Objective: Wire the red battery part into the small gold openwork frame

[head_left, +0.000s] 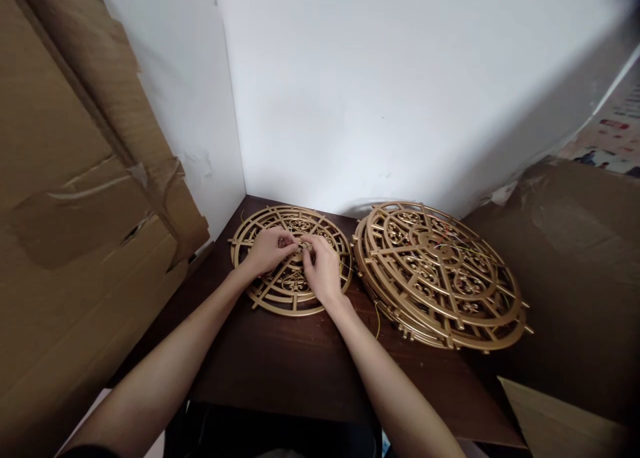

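Observation:
A round gold openwork grille (295, 308) with scroll ornaments lies flat on the dark brown table. Above its centre, my left hand (273, 250) comes in from the left, thumb and fingers pinched together. My right hand (323, 265) meets it from the right with its fingers also closed in a pinch. The fingertips almost touch, and something thin seems to run between them, too small to make out. The grille's hub is partly hidden by my fingers. A thin yellow wire (378, 323) curls on the table to the right of the grille.
Several similar gold grilles (440, 271) are stacked, slightly tilted, on the right, with a yellow strand (467, 249) across the top one. Cardboard (90, 231) stands on the left and more cardboard (575, 245) on the right. A white wall (375, 98) closes off the back of the table (280, 365).

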`<state>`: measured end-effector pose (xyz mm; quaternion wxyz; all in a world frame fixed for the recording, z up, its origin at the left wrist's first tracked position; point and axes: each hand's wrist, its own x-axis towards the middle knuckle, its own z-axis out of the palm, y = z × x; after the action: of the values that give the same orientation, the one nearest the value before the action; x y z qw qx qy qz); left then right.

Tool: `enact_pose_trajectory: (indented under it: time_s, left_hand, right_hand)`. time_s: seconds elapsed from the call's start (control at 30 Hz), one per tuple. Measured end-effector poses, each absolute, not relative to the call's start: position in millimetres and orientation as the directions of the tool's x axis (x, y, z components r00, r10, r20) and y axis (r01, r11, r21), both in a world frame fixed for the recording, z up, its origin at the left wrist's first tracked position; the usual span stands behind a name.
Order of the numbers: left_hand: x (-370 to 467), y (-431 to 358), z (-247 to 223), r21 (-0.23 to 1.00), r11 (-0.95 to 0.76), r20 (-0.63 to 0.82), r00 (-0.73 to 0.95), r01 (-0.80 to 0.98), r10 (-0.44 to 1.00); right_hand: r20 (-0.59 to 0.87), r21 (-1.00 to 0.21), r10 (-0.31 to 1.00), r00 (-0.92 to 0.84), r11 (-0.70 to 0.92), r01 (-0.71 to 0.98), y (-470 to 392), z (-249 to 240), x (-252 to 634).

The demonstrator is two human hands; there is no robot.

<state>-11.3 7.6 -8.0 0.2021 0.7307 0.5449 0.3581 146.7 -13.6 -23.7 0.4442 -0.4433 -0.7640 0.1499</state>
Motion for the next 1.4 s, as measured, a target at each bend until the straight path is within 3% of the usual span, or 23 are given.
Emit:
enact_pose_trajectory:
  time_s: [0.3, 0.53, 0.87, 1.03, 1.4]
  left_hand:
    - [-14, 8, -7, 0.691, -0.333, 0.289, 0.176, 0.642, 0.941]
    - [-12, 4, -4, 0.653, -0.395, 0.352, 0.203, 0.646, 0.914]
    - [-12, 7, -7, 0.705, -0.352, 0.334, 0.15, 0.616, 0.93]
    - [-13, 8, -9, 0.746, -0.332, 0.327, 0.117, 0.578, 0.938]
    - [-12, 6, -5, 0.749, -0.352, 0.317, 0.163, 0.561, 0.934]
  right_hand:
    - [0.464, -0.569, 0.856, -0.228, 0.485, 0.664, -13, -24, 145]
    - [0.435, -0.668, 0.881, -0.186, 0.454, 0.59, -7, -28, 145]
    - [0.376, -0.702, 0.881, -0.288, 0.474, 0.532, -2, -33, 149]
    - [0.377, -0.677, 0.887, -0.268, 0.461, 0.574, -3, -31, 149]
    - [0.411, -0.735, 0.878, -0.245, 0.478, 0.481, 0, -34, 149]
